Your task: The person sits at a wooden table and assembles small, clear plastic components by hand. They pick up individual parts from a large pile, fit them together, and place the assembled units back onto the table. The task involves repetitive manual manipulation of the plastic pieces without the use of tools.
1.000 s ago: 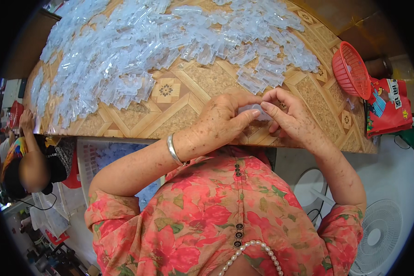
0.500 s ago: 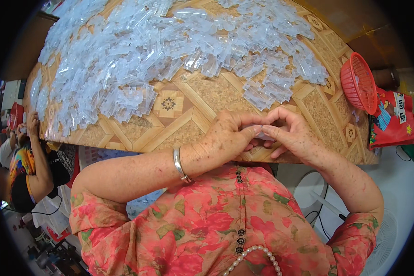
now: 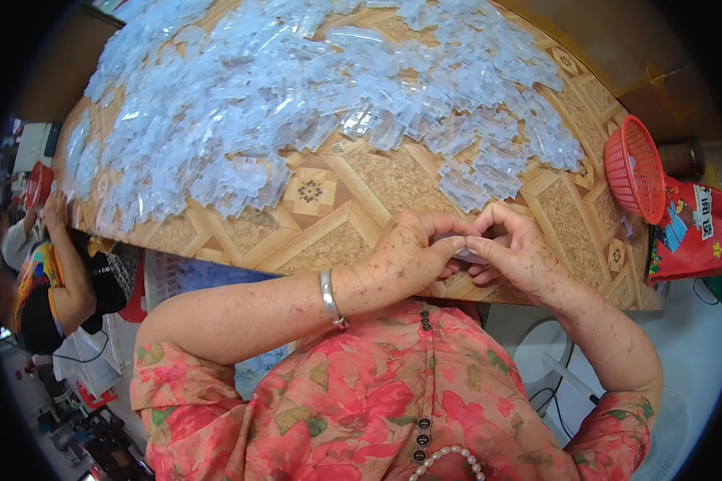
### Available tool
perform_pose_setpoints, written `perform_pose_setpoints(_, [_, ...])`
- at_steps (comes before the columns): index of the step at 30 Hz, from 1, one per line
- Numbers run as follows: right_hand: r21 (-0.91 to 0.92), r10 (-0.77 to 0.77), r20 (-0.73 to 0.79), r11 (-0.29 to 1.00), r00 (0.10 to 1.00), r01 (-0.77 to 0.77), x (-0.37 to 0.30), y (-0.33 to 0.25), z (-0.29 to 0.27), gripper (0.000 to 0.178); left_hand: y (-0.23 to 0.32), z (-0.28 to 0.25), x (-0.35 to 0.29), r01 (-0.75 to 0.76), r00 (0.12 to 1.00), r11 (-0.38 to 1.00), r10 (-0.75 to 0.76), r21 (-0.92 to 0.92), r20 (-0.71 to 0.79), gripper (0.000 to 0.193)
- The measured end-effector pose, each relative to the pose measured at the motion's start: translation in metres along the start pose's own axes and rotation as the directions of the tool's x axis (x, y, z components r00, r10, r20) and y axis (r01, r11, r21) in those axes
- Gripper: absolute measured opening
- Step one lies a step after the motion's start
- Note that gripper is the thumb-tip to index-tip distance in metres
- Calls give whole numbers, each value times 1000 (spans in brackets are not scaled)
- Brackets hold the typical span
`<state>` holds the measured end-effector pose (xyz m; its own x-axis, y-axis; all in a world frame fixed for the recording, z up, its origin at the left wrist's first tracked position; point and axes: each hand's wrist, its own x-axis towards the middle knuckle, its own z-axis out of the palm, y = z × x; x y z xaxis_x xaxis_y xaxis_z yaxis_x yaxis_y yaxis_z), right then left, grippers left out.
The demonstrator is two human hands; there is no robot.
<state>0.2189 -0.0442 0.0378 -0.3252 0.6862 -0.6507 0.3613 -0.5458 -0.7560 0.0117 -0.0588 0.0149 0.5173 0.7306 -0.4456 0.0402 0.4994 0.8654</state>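
Note:
Close to the table's front edge, my left hand (image 3: 415, 250) and my right hand (image 3: 515, 247) meet fingertip to fingertip. Between them they pinch a small clear plastic piece (image 3: 464, 252), mostly covered by the thumbs and fingers. Both thumbs press on it from above. Beyond my hands lies a wide spread of clear, bluish plastic pieces (image 3: 241, 104), flat and overlapping. Its nearest cluster (image 3: 480, 172) lies just past my right hand. A silver bangle (image 3: 332, 298) circles my left wrist.
A red plastic basket (image 3: 635, 170) stands tilted at the table's right edge, beside a red printed bag (image 3: 688, 232). The wood-patterned table (image 3: 309, 192) ends just in front of my body. Another person's arm (image 3: 66, 248) rests at the far left edge. A fan (image 3: 666, 425) stands lower right.
The view has shifted slightly, so the table and everything on it sit a little lower and to the right. Both hands keep the same pinch on the small piece.

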Motion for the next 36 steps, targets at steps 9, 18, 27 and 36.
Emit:
perform_pose_setpoints(9, [51, -304, -136, 948, 943, 313, -5, 41, 1, 33, 2, -7, -36, -87, 991, 985, 101, 146, -93, 25])
perform_pose_setpoints(18, [107, -371, -156, 915, 915, 389, -8, 53, 5, 33, -19, -101, -260, 474, 608, 717, 154, 511, -779, 30])
perform_pose_setpoints(27, [132, -358, -194, 913, 913, 386, -6, 55, 5, 21, -12, -92, -158, -39, 679, 533, 634, 845, -368, 31])
perform_pose_setpoints(36, [225, -453, -281, 826, 846, 517, -6, 73, 8, 16, 84, -150, 46, 3, 586, 36, 810, 999, -31, 41])
